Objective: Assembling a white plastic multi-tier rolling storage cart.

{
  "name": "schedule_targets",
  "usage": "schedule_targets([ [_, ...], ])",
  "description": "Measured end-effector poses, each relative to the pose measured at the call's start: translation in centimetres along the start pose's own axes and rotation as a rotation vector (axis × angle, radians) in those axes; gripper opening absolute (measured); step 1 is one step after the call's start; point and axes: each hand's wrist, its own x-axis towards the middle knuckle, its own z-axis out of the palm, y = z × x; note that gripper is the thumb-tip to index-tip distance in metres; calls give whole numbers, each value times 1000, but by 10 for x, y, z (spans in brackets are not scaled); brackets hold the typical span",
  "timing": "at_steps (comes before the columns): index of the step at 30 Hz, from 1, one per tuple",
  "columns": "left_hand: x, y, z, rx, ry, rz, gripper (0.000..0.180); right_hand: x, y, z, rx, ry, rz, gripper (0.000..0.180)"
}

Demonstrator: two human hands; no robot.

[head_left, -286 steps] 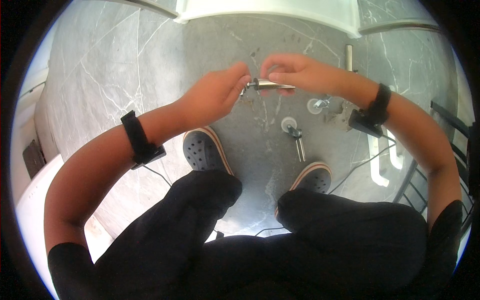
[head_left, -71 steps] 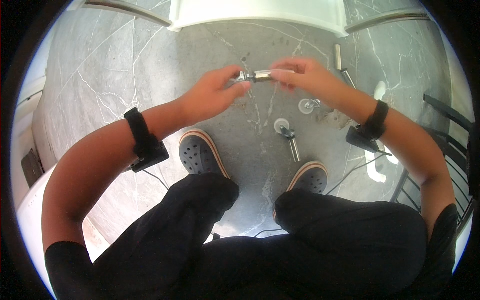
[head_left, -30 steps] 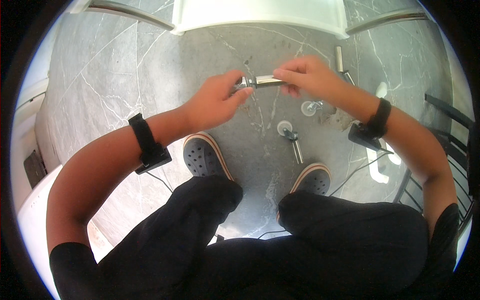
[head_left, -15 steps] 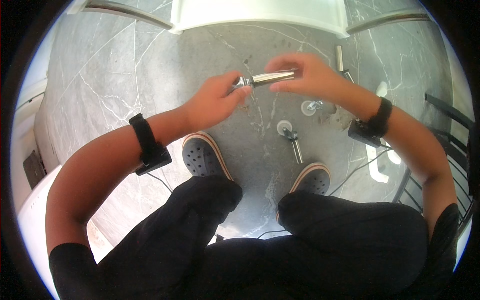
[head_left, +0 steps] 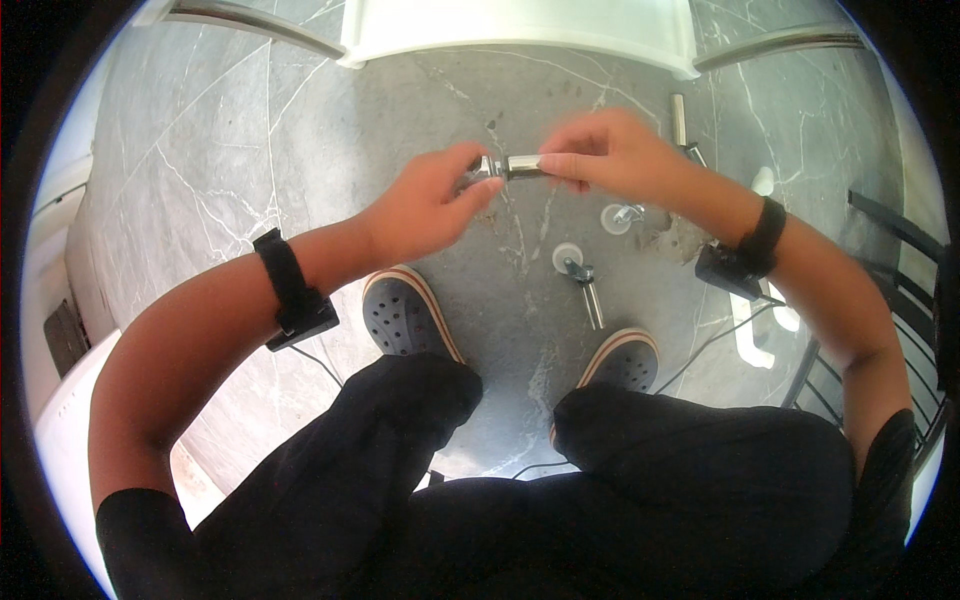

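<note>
Over the floor, a short chrome tube (head_left: 523,167) with a shiny metal joint (head_left: 487,168) at its left end is held level between my two hands. My left hand (head_left: 432,197) is closed round the joint, pinching it between thumb and fingers. On the tube's right end, the thumb and fingers of my right hand (head_left: 598,155) are closed, hiding that end; the hand is slightly blurred. Below my right hand lie two similar chrome pieces with round white discs, one fitting (head_left: 628,214) close by and another fitting (head_left: 587,285) nearer my feet.
Another chrome tube piece (head_left: 680,120) lies beyond my right wrist. White plastic parts (head_left: 752,335) rest on the grey marbled floor at right, beside a black rack (head_left: 860,330). A white panel (head_left: 520,25) with metal tubes stands ahead. Cables run from both wristbands.
My right hand has closed its fingers on the tube's right end, where they were apart around it before. The tube has tipped slightly to level. My left hand keeps its hold.
</note>
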Motion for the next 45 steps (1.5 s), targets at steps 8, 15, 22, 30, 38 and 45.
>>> schedule_targets([
  [8,-2,-6,1,-39,13,-10,21,-2,1,13,-58,95,-134,29],
  [15,-5,-4,1,43,9,-5,21,-1,-5,8,260,-124,371,28],
  [22,-3,-3,2,-40,13,-14,21,-6,-6,6,31,39,55,25],
  [30,-4,-3,3,-42,8,-21,21,-9,5,18,2,151,-119,23],
  [38,-8,-2,5,81,24,77,20,-5,-14,4,281,-185,423,24],
  [45,-3,1,5,1,30,17,20,-6,0,15,59,110,-94,27],
])
